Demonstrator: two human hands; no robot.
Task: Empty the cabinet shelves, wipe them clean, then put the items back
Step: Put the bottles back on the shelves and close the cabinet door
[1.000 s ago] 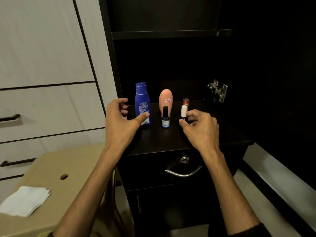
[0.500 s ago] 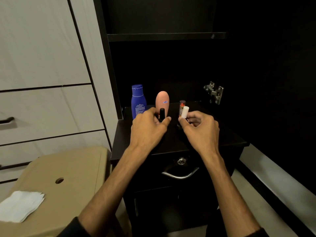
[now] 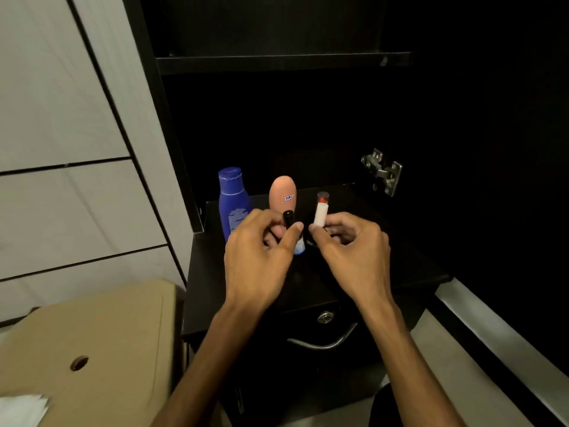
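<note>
On the dark cabinet shelf (image 3: 385,266) stand a blue lotion bottle (image 3: 231,200), a peach oval bottle (image 3: 281,194) and a small red-topped tube (image 3: 322,197) at the back. My left hand (image 3: 258,260) grips a small black-capped bottle (image 3: 288,219) between thumb and fingers in front of the peach bottle. Just to its right, my right hand (image 3: 351,251) pinches a small white tube (image 3: 320,214) that points upward. The lower parts of both held items are hidden by my fingers.
An upper shelf (image 3: 283,61) crosses the dark cabinet above. A metal door hinge (image 3: 383,171) sticks out at the right. Below the shelf is a drawer with a curved handle (image 3: 323,342) and lock. A cardboard box (image 3: 92,349) with a white cloth (image 3: 21,409) sits at lower left.
My left hand moved right from the blue bottle and took hold of the black-capped bottle. My right hand kept the white tube and lifted it slightly.
</note>
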